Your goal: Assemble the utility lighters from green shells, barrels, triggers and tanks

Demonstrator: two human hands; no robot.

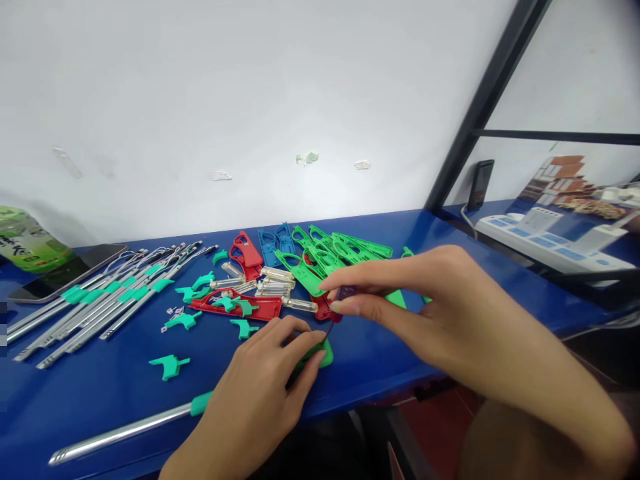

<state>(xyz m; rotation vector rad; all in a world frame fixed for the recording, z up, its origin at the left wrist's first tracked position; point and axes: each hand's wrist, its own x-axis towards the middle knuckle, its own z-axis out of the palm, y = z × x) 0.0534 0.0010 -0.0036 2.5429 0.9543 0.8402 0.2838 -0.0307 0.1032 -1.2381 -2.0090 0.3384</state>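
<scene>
The green piece [327,355] lies between the left fingers [303,345], one end protruding.

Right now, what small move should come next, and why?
Perhaps a slight twist of the thin, dark purple-handled screwdriver: the right hand pinches it, it slants down toward the bright green plastic piece, and the left hand grips that piece.

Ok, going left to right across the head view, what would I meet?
Green pack, lone teal clip, left hand holding a green part, right hand gripping a dark-handled tool, upright phone, orange-brown stack.
</scene>
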